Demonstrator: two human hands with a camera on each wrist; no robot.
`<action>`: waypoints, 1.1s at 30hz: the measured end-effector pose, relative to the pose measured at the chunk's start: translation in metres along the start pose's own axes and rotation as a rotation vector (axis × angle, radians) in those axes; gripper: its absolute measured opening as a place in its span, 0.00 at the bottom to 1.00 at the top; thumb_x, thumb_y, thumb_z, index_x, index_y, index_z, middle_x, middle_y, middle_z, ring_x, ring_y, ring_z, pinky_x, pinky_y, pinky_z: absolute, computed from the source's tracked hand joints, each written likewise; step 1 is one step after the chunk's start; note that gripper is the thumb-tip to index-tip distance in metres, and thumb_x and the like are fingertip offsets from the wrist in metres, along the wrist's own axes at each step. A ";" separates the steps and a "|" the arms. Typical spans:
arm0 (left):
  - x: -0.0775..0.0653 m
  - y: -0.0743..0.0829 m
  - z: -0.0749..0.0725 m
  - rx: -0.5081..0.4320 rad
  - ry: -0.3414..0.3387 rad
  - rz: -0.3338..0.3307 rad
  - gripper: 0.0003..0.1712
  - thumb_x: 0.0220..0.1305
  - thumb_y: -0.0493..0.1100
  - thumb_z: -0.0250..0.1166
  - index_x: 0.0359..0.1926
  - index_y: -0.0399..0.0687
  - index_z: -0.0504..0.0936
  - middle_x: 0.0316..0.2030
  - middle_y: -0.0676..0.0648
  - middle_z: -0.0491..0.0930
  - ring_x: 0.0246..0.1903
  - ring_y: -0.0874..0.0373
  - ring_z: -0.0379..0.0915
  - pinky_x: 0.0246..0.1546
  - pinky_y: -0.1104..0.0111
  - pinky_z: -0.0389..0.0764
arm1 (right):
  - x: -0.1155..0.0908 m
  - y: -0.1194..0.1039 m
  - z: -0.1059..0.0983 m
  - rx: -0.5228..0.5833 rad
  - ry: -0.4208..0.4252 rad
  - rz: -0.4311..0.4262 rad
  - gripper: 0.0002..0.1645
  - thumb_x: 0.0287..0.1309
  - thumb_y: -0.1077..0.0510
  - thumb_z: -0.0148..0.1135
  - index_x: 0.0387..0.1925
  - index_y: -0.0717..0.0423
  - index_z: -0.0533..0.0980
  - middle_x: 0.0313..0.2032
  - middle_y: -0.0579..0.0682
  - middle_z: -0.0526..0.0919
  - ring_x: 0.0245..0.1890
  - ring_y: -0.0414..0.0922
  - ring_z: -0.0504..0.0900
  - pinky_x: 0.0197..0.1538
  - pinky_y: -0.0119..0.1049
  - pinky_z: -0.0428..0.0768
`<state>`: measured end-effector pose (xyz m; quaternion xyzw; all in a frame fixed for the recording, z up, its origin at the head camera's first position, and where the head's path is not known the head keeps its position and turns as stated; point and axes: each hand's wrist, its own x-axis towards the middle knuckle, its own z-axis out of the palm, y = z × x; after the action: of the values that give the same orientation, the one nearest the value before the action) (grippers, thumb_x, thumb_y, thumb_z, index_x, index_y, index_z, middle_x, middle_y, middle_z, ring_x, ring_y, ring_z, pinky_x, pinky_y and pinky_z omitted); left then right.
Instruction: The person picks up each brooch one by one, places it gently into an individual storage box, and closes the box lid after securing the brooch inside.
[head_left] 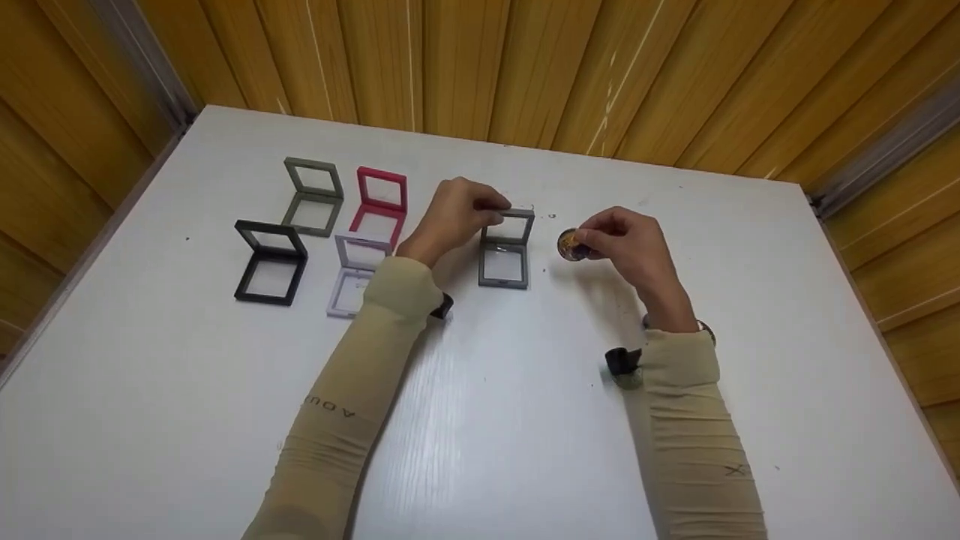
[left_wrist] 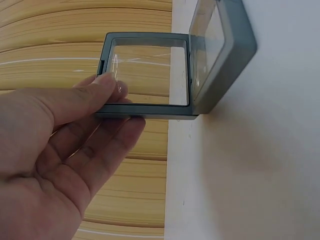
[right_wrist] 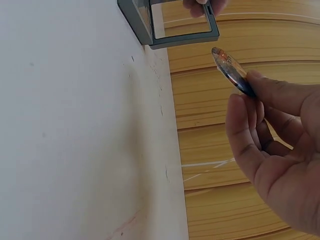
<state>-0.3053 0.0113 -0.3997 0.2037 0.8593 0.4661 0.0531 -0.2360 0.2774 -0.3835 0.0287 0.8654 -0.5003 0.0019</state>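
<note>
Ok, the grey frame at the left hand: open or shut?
Open: the grey frame has one half flat on the table, the other raised in the left hand.

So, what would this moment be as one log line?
left grip: holds open gray frame; right grip: pinches round disc; disc: apart from frame; red frame: open, unheld

Gap between gray frame (head_left: 505,241) and disc (head_left: 568,244)
</note>
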 end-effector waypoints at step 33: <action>-0.005 0.005 0.006 0.027 -0.014 0.047 0.13 0.72 0.33 0.70 0.54 0.44 0.91 0.47 0.48 0.89 0.44 0.59 0.82 0.51 0.72 0.82 | 0.002 -0.002 0.024 0.087 -0.005 0.012 0.12 0.69 0.61 0.71 0.48 0.66 0.82 0.43 0.57 0.85 0.40 0.45 0.87 0.45 0.33 0.86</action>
<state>-0.2979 0.0162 -0.3997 0.2277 0.8601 0.4542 0.0451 -0.2388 0.2554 -0.3942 0.0327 0.8427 -0.5373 0.0058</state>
